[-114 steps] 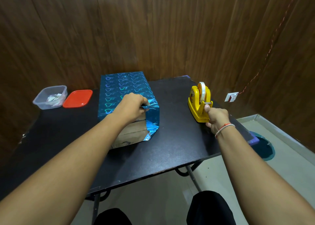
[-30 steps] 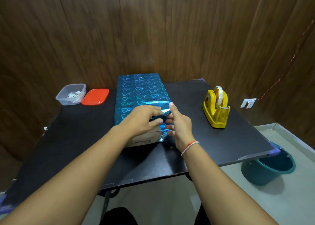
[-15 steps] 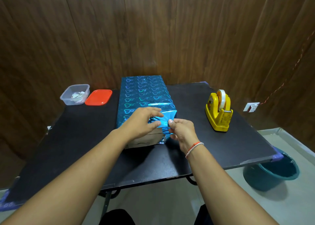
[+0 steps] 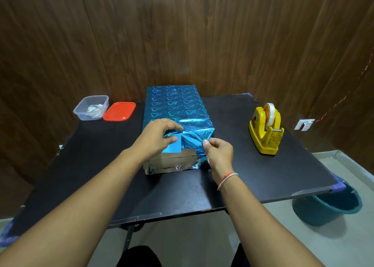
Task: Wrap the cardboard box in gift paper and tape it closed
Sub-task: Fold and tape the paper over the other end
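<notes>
at the centre of the black table [image 4: 232, 125] the cardboard box [image 4: 172, 163] is stood, covered in blue gift paper [image 4: 174, 104] with a heart print; silver is shown low on its near end. the folded flap on that end is pressed by the left hand [image 4: 156, 139], fingers curled over the top edge. the flap's crumpled right side is pinched by the right hand [image 4: 219, 152]. at three o'clock a yellow tape dispenser [image 4: 265, 131] is placed; at ten o'clock a clear tub [image 4: 91, 108] and red lid [image 4: 119, 111] are set side by side.

Dark wood-panelled walls [image 4: 182, 34] behind black table [image 4: 253, 175].
</notes>
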